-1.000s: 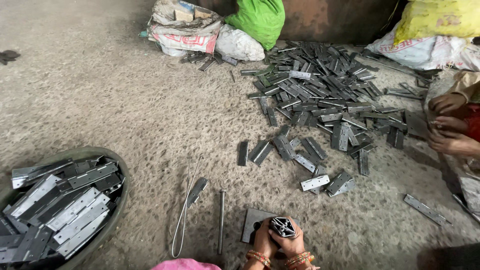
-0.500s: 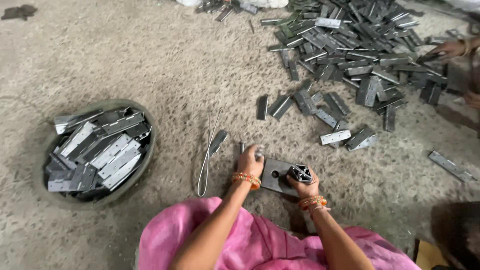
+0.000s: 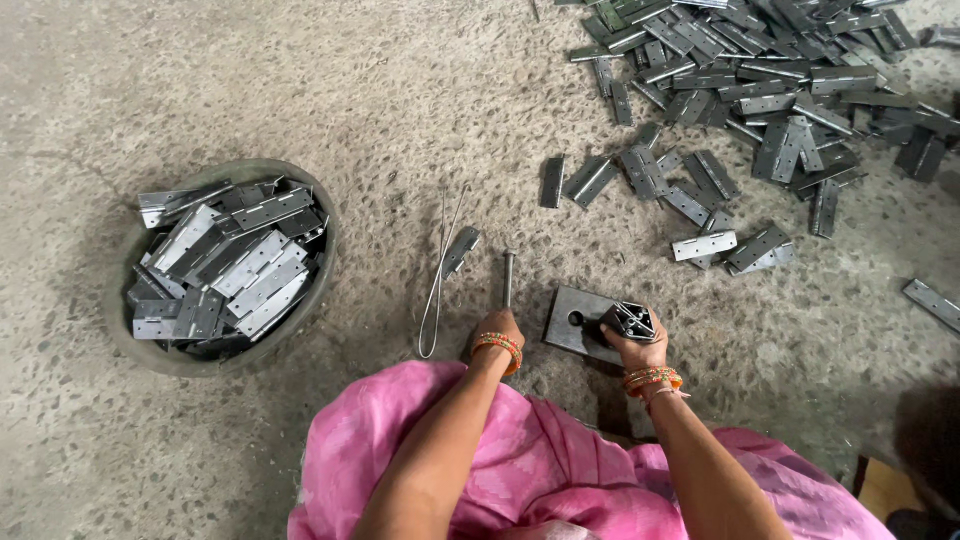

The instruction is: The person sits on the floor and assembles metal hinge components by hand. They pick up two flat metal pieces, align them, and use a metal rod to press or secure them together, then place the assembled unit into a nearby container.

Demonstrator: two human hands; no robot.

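The left hand (image 3: 498, 335) reaches forward over the pink lap, fingers curled around the near end of a metal rod (image 3: 508, 278) that lies on the floor pointing away from the person. The right hand (image 3: 637, 345) is bent at the wrist, fingers closed about a folded hinge (image 3: 630, 320), holding it upright on the near right corner of a flat steel block (image 3: 576, 320). The block rests on the floor just ahead of the knees, between the two hands. A bent wire loop (image 3: 437, 275) lies left of the rod, with a single hinge leaf (image 3: 461, 248) across it. Farther left, a round basin (image 3: 130, 330) is heaped with hinges. A loose pile of hinges (image 3: 760, 80) spreads across the floor at upper right.
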